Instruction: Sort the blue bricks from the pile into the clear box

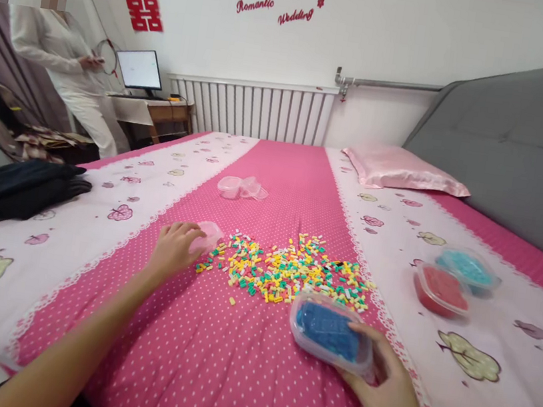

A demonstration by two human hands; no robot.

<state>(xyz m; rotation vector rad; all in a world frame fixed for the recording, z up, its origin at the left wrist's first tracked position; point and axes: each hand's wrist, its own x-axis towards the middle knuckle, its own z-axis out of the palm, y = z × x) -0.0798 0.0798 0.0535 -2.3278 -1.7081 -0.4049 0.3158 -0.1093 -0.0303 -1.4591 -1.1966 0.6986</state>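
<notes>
My right hand holds a clear plastic box filled with blue pieces, its lid on, tilted above the bedspread. Farther left, my left hand has its fingers and thumb at the edge of an empty-looking clear plastic container. Beside that container spreads a loose heap of small pieces in yellow, green, white and pinkish red. The heap lies just beyond the blue box. The palm side of my left hand is hidden.
At the right stand a box of red pieces and a box of turquoise pieces. More clear plastic containers lie farther back. A pink pillow, dark clothing and the grey headboard border the bed. A person stands at left.
</notes>
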